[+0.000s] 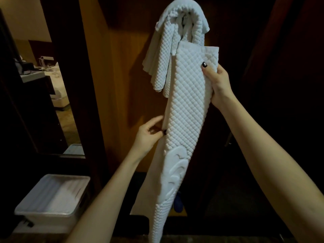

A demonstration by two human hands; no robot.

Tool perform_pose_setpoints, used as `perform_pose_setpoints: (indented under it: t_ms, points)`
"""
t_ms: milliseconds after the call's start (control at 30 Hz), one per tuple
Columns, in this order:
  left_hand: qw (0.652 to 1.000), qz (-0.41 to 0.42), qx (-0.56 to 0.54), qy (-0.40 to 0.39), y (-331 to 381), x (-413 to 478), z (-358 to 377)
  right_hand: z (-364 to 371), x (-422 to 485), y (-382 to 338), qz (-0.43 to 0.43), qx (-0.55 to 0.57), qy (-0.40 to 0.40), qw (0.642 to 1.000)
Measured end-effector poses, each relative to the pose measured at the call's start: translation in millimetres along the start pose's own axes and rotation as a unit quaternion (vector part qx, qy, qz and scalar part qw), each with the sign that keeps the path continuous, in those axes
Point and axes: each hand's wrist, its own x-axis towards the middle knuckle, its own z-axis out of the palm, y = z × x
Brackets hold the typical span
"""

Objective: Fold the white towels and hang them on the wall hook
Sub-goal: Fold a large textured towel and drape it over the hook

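The right hand (216, 83) grips the upper right edge of the folded towel (185, 106), thumb on the front. The left hand (149, 132) pinches its left edge lower down. Its top overlaps a second towel (163, 50), draped over what seems the hook (184, 19) on the wood panel (119, 85). There is dark open space to the right, and a white bin (52, 195) sits low left.

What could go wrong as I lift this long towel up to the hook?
1. The hung towel is already a thick bundle up there, so adding the long towel may knock it loose.
2. The left hand only pinches one edge while the right hand grips the other, so the fold could open.
3. Its tail hangs low and may drag.
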Motion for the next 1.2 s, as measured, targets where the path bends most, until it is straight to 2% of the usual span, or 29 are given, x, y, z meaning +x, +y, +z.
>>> perform_pose_setpoints:
  t_ms: [100,200,267,367,433,567,800,933,1000,1100,1200]
  points:
    - [0.998,0.055,0.023,-0.031,9,-6,2,2,2,2,0.012,0.016,0.006,1.000]
    - [0.990,0.083,0.114,-0.014,4,-10,3,5,0,10,0.024,0.032,0.003,0.999]
    - [0.986,0.048,0.158,-0.014,-3,-17,3,7,-2,16,0.031,0.034,0.000,0.999]
    - [0.986,-0.024,0.145,-0.072,-9,-27,3,9,-4,22,0.034,0.030,0.003,0.999]
    - [0.983,-0.043,0.153,-0.093,-14,-31,9,11,-3,23,0.033,0.032,0.016,0.999]
    - [0.963,-0.058,0.262,-0.036,-25,-27,30,16,-1,23,0.020,0.028,0.043,0.998]
    - [0.970,0.043,0.228,0.066,-29,-13,28,11,0,18,0.005,0.032,0.069,0.997]
    - [0.994,-0.039,0.069,0.077,-28,-13,26,7,6,11,0.011,0.035,0.077,0.996]
    - [0.988,-0.100,0.114,0.036,-35,-11,21,7,10,7,0.013,0.043,0.083,0.996]
    - [0.959,-0.172,0.219,-0.054,-53,-20,13,6,14,4,0.015,0.050,0.087,0.995]
    - [0.966,-0.211,0.129,-0.067,-66,-42,6,4,15,5,0.017,0.047,0.079,0.996]
